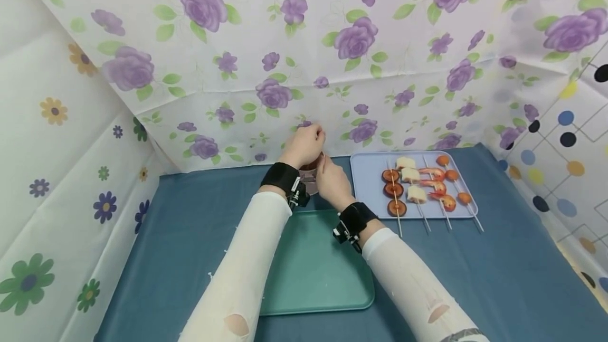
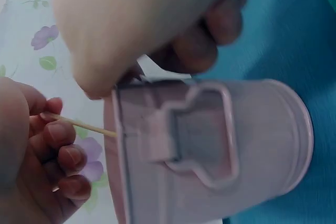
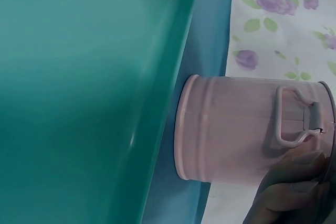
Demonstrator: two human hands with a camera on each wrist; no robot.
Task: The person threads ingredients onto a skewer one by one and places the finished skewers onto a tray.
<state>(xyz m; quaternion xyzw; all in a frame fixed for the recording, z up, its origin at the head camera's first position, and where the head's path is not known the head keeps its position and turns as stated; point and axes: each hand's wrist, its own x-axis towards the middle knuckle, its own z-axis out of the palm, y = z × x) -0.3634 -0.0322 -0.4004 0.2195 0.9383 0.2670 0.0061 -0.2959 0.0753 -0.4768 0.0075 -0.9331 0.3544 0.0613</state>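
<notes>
A small pink metal bucket [image 1: 310, 186] with a wire side handle [image 2: 210, 135] stands just behind the green tray. Over its mouth, my left hand [image 1: 304, 146] pinches the end of a thin wooden stick [image 2: 86, 126], whose other end disappears below the rim. In the left wrist view this hand is at the left edge, with its other fingers curled. My right hand [image 1: 334, 182] grips the bucket's right side close to the rim. Its curled fingers [image 3: 299, 169] show beside the second handle [image 3: 294, 121] in the right wrist view. The inside of the bucket is mostly hidden by the hands.
The green tray [image 1: 318, 273] lies in front, below both forearms. To the right, a pale blue tray [image 1: 368, 205] bears several skewers of mushroom slices [image 1: 393, 190], white pieces [image 1: 410, 175], shrimp [image 1: 437, 187] and orange balls [image 1: 452, 174]. Flowered cloth [image 1: 247, 88] hangs behind.
</notes>
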